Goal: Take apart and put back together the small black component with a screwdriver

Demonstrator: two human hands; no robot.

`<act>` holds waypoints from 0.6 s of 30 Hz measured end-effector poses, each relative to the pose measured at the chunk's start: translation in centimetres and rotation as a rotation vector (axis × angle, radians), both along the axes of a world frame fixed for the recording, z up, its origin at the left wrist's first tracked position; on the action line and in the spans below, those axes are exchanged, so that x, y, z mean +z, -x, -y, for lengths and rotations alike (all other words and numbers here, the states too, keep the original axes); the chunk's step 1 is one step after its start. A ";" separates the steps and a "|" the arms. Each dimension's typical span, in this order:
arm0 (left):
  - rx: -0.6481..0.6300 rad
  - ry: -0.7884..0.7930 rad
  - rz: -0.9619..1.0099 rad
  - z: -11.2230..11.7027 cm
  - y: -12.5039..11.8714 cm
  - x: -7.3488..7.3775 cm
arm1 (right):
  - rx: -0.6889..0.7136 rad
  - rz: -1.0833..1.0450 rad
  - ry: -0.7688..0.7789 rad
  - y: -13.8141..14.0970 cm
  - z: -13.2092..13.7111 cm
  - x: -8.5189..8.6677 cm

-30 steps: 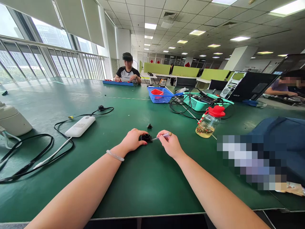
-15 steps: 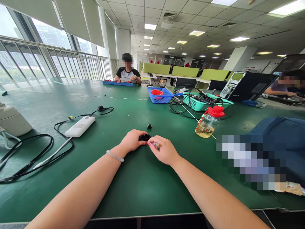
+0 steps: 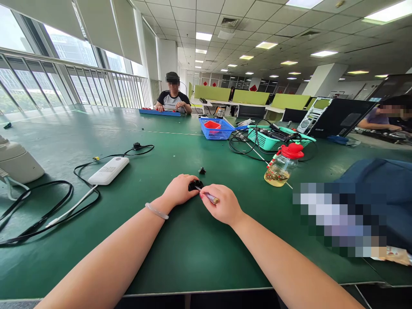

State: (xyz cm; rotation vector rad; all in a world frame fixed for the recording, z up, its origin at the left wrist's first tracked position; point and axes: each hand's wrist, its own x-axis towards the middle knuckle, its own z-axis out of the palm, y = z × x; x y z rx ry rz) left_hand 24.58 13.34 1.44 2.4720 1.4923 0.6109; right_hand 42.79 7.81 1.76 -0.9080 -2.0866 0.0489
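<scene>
My left hand (image 3: 180,189), with a pale bangle at its wrist, is closed on a small black part (image 3: 195,185) on the green table, thumb and fingers at its sides. Much of that part is hidden by the fingers. Between the fingers of my right hand (image 3: 223,204) is a slim screwdriver (image 3: 211,198), its gold-coloured handle end pointing back toward me. The thin shaft slants left, and its tip meets the black part. Just beyond the hands lies another small black piece (image 3: 202,170).
A white power adapter (image 3: 108,171) and black cables lie left. Farther right stand a red-lidded bottle (image 3: 279,169), a blue basket (image 3: 215,131) and a green basket (image 3: 268,140) of cables. Dark blue fabric (image 3: 380,180) lies near right. A person (image 3: 174,101) sits across the table.
My right hand has tilted the screwdriver slightly, so more of its shaft and handle shows. My left hand stays on the black part.
</scene>
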 end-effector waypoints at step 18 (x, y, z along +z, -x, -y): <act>0.004 -0.086 0.127 0.1 -0.1 0.5 | -0.141 -0.425 0.266 -1.4 -1.1 0.2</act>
